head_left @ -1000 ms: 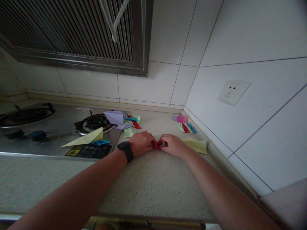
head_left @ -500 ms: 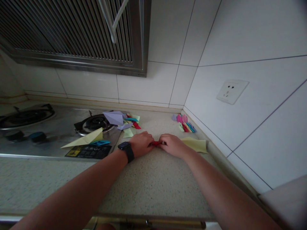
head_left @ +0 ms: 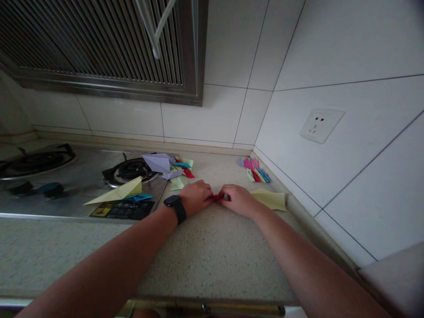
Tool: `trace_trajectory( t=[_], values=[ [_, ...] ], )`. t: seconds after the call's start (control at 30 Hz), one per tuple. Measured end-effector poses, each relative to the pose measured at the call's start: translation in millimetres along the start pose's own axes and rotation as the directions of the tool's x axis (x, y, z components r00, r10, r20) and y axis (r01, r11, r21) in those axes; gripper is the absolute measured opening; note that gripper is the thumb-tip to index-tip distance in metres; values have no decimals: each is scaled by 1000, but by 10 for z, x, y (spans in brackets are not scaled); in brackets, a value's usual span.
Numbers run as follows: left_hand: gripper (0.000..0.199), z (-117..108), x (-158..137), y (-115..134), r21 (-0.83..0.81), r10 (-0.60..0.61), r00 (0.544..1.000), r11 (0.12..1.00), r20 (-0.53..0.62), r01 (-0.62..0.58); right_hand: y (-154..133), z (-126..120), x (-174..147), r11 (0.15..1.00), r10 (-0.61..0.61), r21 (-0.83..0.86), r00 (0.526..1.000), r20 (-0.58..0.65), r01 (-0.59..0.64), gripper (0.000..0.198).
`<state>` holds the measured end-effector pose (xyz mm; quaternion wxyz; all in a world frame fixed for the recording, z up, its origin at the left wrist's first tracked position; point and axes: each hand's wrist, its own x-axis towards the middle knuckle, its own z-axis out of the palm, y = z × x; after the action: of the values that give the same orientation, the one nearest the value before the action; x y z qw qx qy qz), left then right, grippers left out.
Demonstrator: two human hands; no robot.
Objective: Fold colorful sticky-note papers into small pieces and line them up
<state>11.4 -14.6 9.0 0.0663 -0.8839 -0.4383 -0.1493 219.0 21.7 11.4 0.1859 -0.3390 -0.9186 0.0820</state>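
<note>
Two bare hands: the left hand [head_left: 196, 197] and right hand [head_left: 239, 199] pinch opposite ends of a small folded red paper [head_left: 217, 197], fingers curled, tips drawn together.
Red paper: between the fingertips, over the speckled pale stone counter [head_left: 212, 256], right of the stainless-steel gas hob [head_left: 84, 187]; its full shape is hidden.
Pale yellow paper plane [head_left: 115, 192]: on the hob's front right part, beside a bright blue folded paper [head_left: 141, 197].
Lavender paper plane [head_left: 158, 163]: partly over the hob's right burner.
Pale yellow paper sheet [head_left: 273, 201]: well right of the hob, beyond the right hand.
</note>
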Motion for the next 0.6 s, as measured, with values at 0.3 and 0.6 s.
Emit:
trace_trajectory(
  t=[0.3, 0.6],
  values=[
    [22, 54, 15, -24, -17, -68, 997, 998, -33, 67, 10, 22, 26, 999, 36, -8, 999, 25, -36, 15],
    [15, 23, -6, -13, -38, -91, 995, 995, -48, 89, 46, 45, 18, 999, 34, 10, 999, -1, -34, 16]
  ],
)
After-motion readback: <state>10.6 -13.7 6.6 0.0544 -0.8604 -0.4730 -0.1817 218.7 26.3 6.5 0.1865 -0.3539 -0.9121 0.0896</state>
